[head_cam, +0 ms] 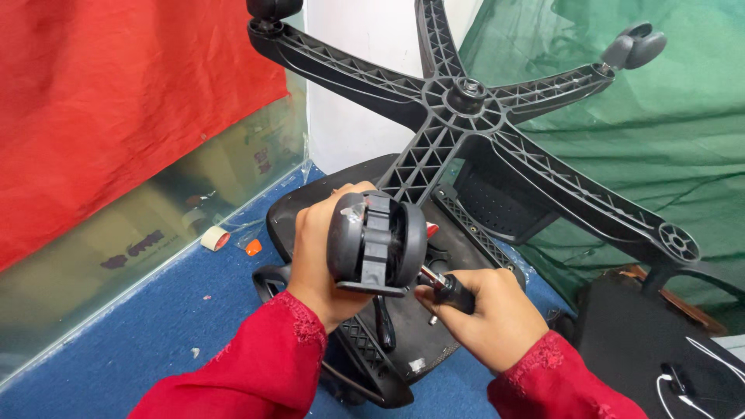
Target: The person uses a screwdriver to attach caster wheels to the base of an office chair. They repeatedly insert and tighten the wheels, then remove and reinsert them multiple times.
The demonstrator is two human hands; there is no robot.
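An office chair lies upside down on the blue floor, its black five-armed base [466, 97] pointing toward me. My left hand [322, 248] wraps around a black twin-wheel caster [378, 242] at the tip of the nearest arm. My right hand [485, 310] grips the black handle of a screwdriver [448, 289], whose shaft points left under the caster. The tip is hidden behind the wheel. Both sleeves are red.
Two more casters [636, 45] sit on the far arms, and one arm end [677, 242] at the right shows a bare socket. A roll of tape [215, 238] lies on the blue floor by a glass panel. Red and green cloths hang behind. A black case with white cables [683, 380] is at lower right.
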